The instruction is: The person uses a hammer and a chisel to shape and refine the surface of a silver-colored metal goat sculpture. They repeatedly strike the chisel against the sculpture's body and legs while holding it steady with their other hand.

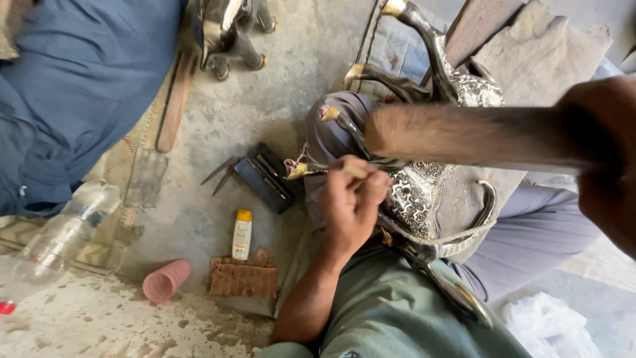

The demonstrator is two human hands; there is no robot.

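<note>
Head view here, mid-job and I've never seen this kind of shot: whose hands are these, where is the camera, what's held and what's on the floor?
The camera sits on a person's head and looks down at their lap. No machine: two bare hands. The left hand pinches a thin stick-like tool against an ornate metal animal figure lying upside down on the lap, legs pointing away. The right hand grips a wooden mallet, blurred. On the concrete floor lie a small yellow-capped bottle, a pink ribbed spool, a brick, a dark tool case and a clear plastic bottle. Another person's blue clothing shows top left.
</note>
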